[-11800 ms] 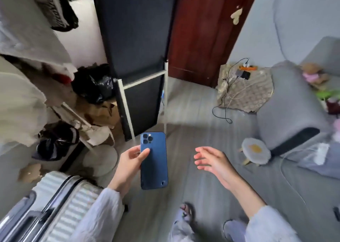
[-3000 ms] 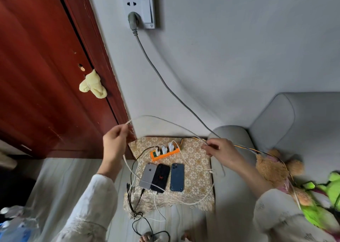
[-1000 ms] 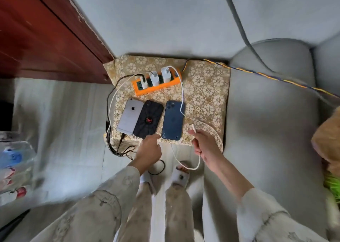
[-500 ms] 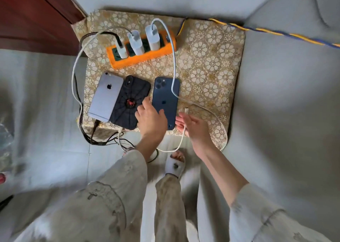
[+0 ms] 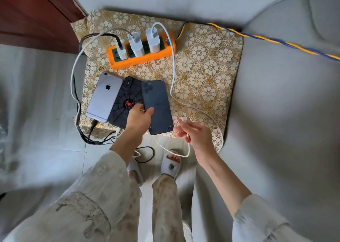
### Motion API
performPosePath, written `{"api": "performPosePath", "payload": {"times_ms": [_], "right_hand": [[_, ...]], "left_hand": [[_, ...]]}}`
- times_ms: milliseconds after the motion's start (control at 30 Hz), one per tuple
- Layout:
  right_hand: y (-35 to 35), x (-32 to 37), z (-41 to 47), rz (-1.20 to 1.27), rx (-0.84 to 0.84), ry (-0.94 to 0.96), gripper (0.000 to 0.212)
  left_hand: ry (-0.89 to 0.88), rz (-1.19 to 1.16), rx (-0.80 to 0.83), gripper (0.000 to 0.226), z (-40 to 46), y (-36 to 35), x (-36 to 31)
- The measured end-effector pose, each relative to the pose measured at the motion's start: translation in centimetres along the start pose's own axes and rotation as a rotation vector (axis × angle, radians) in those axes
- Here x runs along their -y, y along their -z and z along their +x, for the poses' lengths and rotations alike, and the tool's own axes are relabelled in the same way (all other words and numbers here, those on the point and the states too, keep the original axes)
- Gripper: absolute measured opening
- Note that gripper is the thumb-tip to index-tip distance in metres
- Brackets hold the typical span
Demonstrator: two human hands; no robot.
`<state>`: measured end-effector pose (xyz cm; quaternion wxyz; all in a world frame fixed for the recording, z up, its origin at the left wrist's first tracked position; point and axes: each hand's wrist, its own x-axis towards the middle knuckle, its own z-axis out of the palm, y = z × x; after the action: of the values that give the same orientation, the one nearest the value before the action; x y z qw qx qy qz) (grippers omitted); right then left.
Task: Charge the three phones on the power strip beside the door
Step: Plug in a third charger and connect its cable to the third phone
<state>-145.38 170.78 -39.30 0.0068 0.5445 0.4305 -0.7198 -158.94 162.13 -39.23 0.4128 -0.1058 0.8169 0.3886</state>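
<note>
Now left hand [image 5: 139, 117] pinches blue phone [image 5: 157, 106] by its edge — rigid, slick; right hand [image 5: 195, 133] pinches limp white cable [image 5: 173, 70] near plug.

A low table [image 5: 211, 72] under a cloth stands against the wall, with a door [image 5: 36, 15] to its left and a sofa [image 5: 285, 113] touching its right side. A power strip [image 5: 141, 57] lies near the table's back edge, three chargers [image 5: 137, 43] plugged in side by side. In front of it three phones lie in a row: one [image 5: 104, 96] at the left, one [image 5: 125, 101] in the middle, one [image 5: 158, 105] at the right, each overlapping the next. A cable [image 5: 173, 72] runs from the rightmost charger along the right phone's right side.
</note>
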Motion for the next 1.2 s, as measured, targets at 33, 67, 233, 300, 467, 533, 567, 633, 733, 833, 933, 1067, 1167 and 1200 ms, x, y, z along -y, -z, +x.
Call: {"api": "performPosePath", "payload": {"times_ms": [33, 67, 233, 300, 467, 533, 567, 633, 733, 833, 933, 1067, 1167, 1200], "right_hand": [[0.2, -0.1, -0.5, 0.001, 0.026, 0.003, 0.011], [0.2, -0.2, -1.0, 0.002, 0.062, -0.003, 0.009], [-0.9, -0.4, -2.6, -0.043, 0.190, 0.014, 0.026], [-1.5, 0.1, -2.7, -0.027, 0.206, 0.007, 0.023], [-2.4, 1.2, -2.6, 0.020, 0.201, -0.025, 0.027], [-2.6, 1.5, -2.5, 0.048, 0.205, -0.040, 0.038], [-2.6, 1.5, -2.5, 0.054, 0.205, -0.046, 0.041], [-2.7, 1.6, -2.5, 0.038, 0.200, -0.053, 0.037], [-2.9, 1.7, -2.7, -0.008, 0.210, -0.044, 0.020], [-3.2, 2.0, -2.8, -0.010, 0.198, -0.078, 0.016], [-3.6, 2.5, -2.8, -0.059, 0.179, -0.110, 0.014], [-3.6, 2.6, -3.0, -0.116, 0.217, -0.106, 0.033], [-3.4, 2.1, -3.1, -0.097, 0.225, -0.092, 0.028], [-3.3, 1.9, -3.1, -0.112, 0.228, -0.088, 0.025]], "left_hand": [[0.059, -0.136, 0.014, 0.010, -0.1, 0.2, 0.3], [0.111, -0.286, 0.032, 0.010, -0.3, 0.5, 0.5], [0.179, -0.726, 0.111, 0.017, -0.8, 1.0, 0.4], [0.176, -0.751, 0.148, 0.020, -0.9, 1.0, 0.3], [0.200, -0.801, 0.181, 0.026, -1.1, 1.3, 0.1], [0.208, -0.827, 0.197, 0.023, -1.0, 1.5, 0.0], [0.212, -0.833, 0.200, 0.021, -1.1, 1.6, 0.0], [0.219, -0.841, 0.203, 0.020, -1.1, 1.8, 0.0], [0.207, -0.836, 0.219, 0.023, -1.1, 2.1, 0.2], [0.187, -0.835, 0.213, 0.026, -1.3, 2.3, 0.4], [0.150, -0.797, 0.189, 0.025, -1.3, 2.4, 0.5], [0.071, -0.718, 0.150, 0.025, -1.5, 2.4, 0.5], [0.036, -0.682, 0.160, 0.023, -1.8, 2.4, 0.5], [0.035, -0.662, 0.158, 0.020, -2.0, 2.4, 0.5]]}}
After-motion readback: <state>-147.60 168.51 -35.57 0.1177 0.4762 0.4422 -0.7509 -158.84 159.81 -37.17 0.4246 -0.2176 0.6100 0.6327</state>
